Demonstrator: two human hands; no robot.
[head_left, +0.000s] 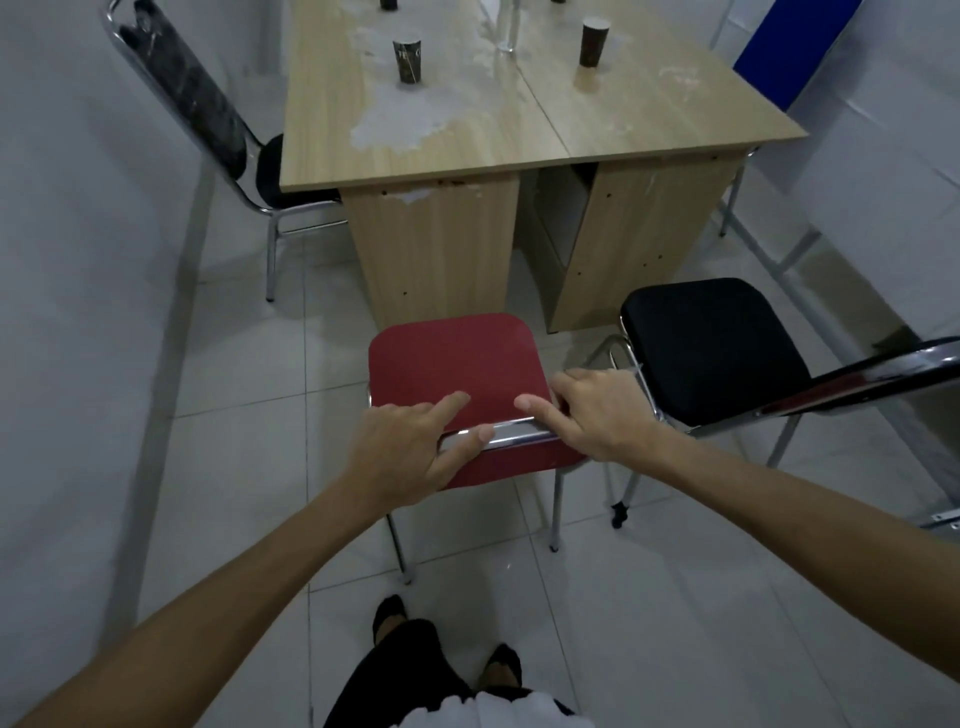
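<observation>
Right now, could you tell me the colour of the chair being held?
The chair is red, best seen in the head view.

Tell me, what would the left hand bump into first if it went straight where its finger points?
The left hand would probably meet the right hand first, just ahead over the red chair; depth is unclear.

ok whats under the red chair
Under the red chair only its chrome legs and white floor tiles show. Its seat and backrest, held by the left hand and right hand, hide the floor directly beneath.
</observation>
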